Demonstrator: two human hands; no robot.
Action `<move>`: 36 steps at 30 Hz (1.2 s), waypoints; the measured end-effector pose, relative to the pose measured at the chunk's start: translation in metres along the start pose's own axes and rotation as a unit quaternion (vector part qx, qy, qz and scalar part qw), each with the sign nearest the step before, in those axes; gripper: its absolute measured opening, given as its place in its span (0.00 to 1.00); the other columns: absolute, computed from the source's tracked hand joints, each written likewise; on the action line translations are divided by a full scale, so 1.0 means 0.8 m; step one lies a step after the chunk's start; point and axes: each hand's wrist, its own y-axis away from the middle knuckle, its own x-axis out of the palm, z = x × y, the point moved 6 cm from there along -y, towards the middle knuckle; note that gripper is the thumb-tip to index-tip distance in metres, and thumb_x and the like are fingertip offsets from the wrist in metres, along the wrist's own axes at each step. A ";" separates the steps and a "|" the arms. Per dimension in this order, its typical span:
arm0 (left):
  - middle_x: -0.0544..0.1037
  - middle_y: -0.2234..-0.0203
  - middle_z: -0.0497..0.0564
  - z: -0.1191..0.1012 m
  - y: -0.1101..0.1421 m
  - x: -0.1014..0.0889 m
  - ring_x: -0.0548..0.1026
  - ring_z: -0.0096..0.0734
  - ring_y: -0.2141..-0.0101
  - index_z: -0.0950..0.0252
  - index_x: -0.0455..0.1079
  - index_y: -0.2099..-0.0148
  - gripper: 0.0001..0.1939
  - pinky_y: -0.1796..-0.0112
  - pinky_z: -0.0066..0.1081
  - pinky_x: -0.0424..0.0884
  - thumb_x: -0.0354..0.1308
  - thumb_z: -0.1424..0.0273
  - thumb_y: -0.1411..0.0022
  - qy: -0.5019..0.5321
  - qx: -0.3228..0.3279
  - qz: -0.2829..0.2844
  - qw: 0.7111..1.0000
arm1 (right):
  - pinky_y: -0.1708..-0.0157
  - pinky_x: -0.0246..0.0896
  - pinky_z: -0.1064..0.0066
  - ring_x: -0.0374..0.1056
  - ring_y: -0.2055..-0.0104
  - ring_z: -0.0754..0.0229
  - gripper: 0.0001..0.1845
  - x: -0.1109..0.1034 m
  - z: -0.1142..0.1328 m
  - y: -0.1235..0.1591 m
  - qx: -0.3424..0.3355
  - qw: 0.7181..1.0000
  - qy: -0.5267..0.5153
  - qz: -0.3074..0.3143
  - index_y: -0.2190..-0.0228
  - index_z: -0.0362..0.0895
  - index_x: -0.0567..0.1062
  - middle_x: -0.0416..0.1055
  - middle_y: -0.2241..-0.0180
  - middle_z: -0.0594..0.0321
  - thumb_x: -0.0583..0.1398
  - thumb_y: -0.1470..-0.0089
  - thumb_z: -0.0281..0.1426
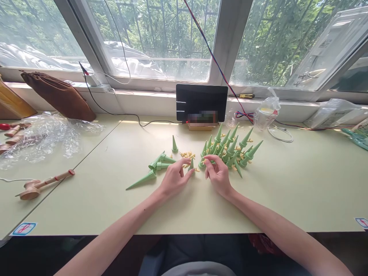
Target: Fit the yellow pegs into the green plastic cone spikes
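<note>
My left hand [175, 178] is closed round a small green plant watering spike [192, 165], which stands point up at the table's middle. To its right, my right hand [218, 176] pinches a small yellow valve piece [204, 160] between thumb and fingertips. A loose pile of yellow valve pieces [187, 155] lies just behind my left fingers. Left of that hand, several green spikes [142, 179] lie on their sides, and one spike [174, 145] stands upright behind them. Beyond my right hand, many spikes [230, 147] are grouped, most upright, with yellow pieces on them.
A dark tablet [201, 102] on a wooden stand is at the back. Wooden kendamas [43, 184] and clear plastic wrap [63, 134] lie left, near a brown bag [57, 96]. A plastic-wrapped cup [266, 111] and a coiled cable [280, 134] are back right.
</note>
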 end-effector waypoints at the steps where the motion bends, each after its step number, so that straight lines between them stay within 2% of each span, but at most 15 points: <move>1: 0.71 0.79 0.43 0.001 0.000 0.002 0.59 0.20 0.84 0.65 0.71 0.54 0.11 0.77 0.26 0.62 0.59 0.68 0.38 -0.004 -0.007 0.011 1.000 | 0.82 0.60 0.74 0.63 0.81 0.68 0.10 0.000 0.001 0.000 -0.004 1.000 0.003 0.002 0.60 0.45 0.72 0.70 0.69 0.63 0.57 0.36 0.38; 4: 0.64 0.82 0.41 0.005 -0.001 0.007 0.57 0.22 0.82 0.65 0.70 0.56 0.08 0.75 0.26 0.60 0.57 0.67 0.36 -0.007 -0.027 0.041 0.999 | 0.83 0.61 0.74 0.63 0.81 0.69 0.10 0.002 0.003 -0.001 -0.020 1.000 -0.001 0.013 0.61 0.45 0.73 0.69 0.69 0.64 0.57 0.37 0.38; 9: 0.67 0.74 0.45 0.007 -0.002 0.010 0.58 0.22 0.79 0.65 0.68 0.62 0.06 0.74 0.25 0.58 0.53 0.69 0.34 0.009 -0.019 0.054 0.998 | 0.82 0.61 0.73 0.63 0.81 0.69 0.08 0.005 0.006 -0.001 -0.035 0.999 -0.003 0.036 0.62 0.45 0.73 0.67 0.69 0.64 0.57 0.37 0.36; 14: 0.62 0.81 0.42 0.013 -0.003 0.009 0.56 0.23 0.81 0.65 0.68 0.63 0.08 0.77 0.25 0.55 0.53 0.66 0.34 0.034 -0.064 0.048 0.996 | 0.82 0.61 0.73 0.63 0.80 0.68 0.08 0.007 0.005 -0.001 -0.032 0.998 0.000 0.047 0.61 0.45 0.73 0.68 0.68 0.63 0.57 0.37 0.36; 16: 0.65 0.79 0.43 0.017 -0.003 0.007 0.57 0.21 0.82 0.65 0.68 0.64 0.11 0.79 0.25 0.55 0.54 0.63 0.34 0.069 -0.097 0.045 0.992 | 0.82 0.61 0.73 0.63 0.80 0.68 0.08 0.007 0.005 -0.002 -0.028 0.998 0.002 0.047 0.62 0.45 0.73 0.69 0.68 0.63 0.58 0.38 0.36; 20: 0.73 0.69 0.49 0.025 -0.005 0.002 0.65 0.21 0.81 0.65 0.69 0.62 0.15 0.81 0.24 0.60 0.55 0.57 0.36 0.161 -0.166 0.024 0.973 | 0.82 0.61 0.73 0.63 0.80 0.68 0.09 0.009 0.002 -0.003 -0.024 0.998 0.011 0.052 0.62 0.44 0.73 0.69 0.68 0.62 0.58 0.38 0.36; 25: 0.71 0.74 0.47 0.027 -0.007 -0.004 0.63 0.20 0.82 0.66 0.71 0.62 0.17 0.84 0.22 0.61 0.58 0.55 0.38 0.218 -0.222 0.008 0.950 | 0.81 0.61 0.73 0.62 0.78 0.67 0.10 0.010 -0.004 -0.003 -0.019 0.997 0.047 0.060 0.62 0.43 0.74 0.70 0.67 0.61 0.58 0.38 0.37; 36: 0.64 0.80 0.44 0.026 -0.003 0.000 0.58 0.18 0.83 0.65 0.73 0.61 0.16 0.84 0.21 0.57 0.60 0.56 0.39 0.257 -0.229 0.018 0.939 | 0.79 0.61 0.71 0.62 0.77 0.65 0.11 0.012 -0.009 -0.003 -0.007 0.993 0.083 0.079 0.63 0.44 0.73 0.70 0.67 0.60 0.57 0.38 0.39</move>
